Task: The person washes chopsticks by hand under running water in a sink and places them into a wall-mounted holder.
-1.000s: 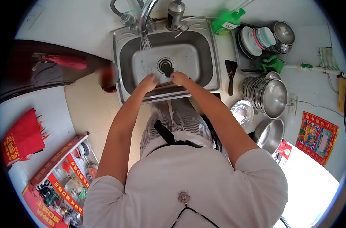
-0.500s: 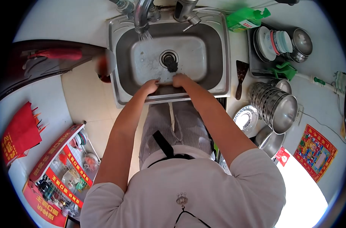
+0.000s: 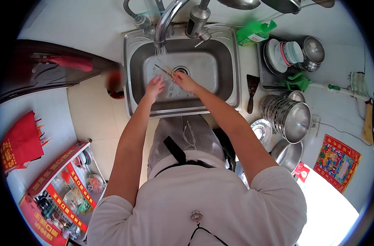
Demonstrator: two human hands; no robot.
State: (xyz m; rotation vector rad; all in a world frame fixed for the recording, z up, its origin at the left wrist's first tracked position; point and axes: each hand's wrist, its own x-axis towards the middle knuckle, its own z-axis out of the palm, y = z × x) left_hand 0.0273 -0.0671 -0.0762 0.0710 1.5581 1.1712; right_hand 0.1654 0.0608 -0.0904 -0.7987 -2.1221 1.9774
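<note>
My right hand (image 3: 184,81) is closed on a pair of thin brown chopsticks (image 3: 164,70) over the sink (image 3: 211,88), their tips pointing up and left. Close by on the left, my left hand (image 3: 155,87) is slightly blurred, with its fingers apart and nothing seen in it. Water (image 3: 161,51) runs from the curved faucet (image 3: 162,24) just beyond the chopstick tips. The drain (image 3: 182,70) is partly covered by my right hand.
Right of the sink lie a spatula (image 3: 251,92), a green bottle (image 3: 254,33), stacked bowls and plates (image 3: 277,55), and a row of metal bowls (image 3: 295,119). A dark door-like panel (image 3: 27,78) stands on the left. A rack (image 3: 72,188) holds dishes lower left.
Both hands have moved from the sink's near edge toward the running water. The chopsticks now show plainly in my right hand. The dark scrubber by the drain is out of sight.
</note>
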